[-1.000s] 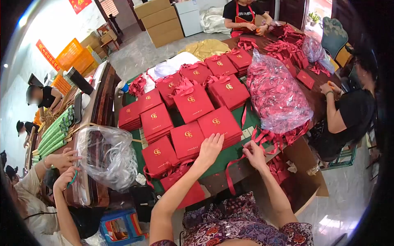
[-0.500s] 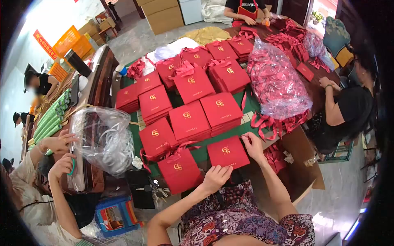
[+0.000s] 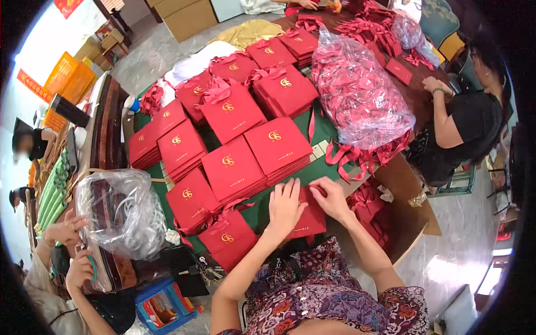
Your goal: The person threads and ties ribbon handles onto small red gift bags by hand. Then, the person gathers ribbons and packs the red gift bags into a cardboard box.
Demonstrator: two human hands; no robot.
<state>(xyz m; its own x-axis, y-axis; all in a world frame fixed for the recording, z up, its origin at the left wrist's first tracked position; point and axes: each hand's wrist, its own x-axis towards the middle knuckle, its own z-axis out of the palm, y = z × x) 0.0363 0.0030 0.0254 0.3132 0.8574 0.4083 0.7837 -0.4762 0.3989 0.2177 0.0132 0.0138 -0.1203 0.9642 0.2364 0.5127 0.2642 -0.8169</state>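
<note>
A flat red gift bag [image 3: 310, 221] lies at the table's near edge in front of me, its gold logo covered by my hands. My left hand [image 3: 285, 209] rests flat across its left part, fingers stretched toward the far edge. At the bag's upper right, my right hand [image 3: 331, 201] has thumb and fingers bent together on the edge. Left of my hands is another red bag [image 3: 228, 239] with a ribbon handle. Just beyond are neat stacks of red bags [image 3: 233, 170] printed with gold logos.
A large clear plastic sack of red ribboned bags [image 3: 363, 95] stands at right. Below it is an open cardboard box [image 3: 410, 209]. At left, a co-worker's hand holds scissors [image 3: 92, 267] beside a clear bag of white ribbon [image 3: 125, 218]. Another person [image 3: 474, 120] sits at right.
My left hand has moved from the bag's near edge up across its face toward the far edge. My right hand has shifted slightly left along the top edge. The camera view has turned.
</note>
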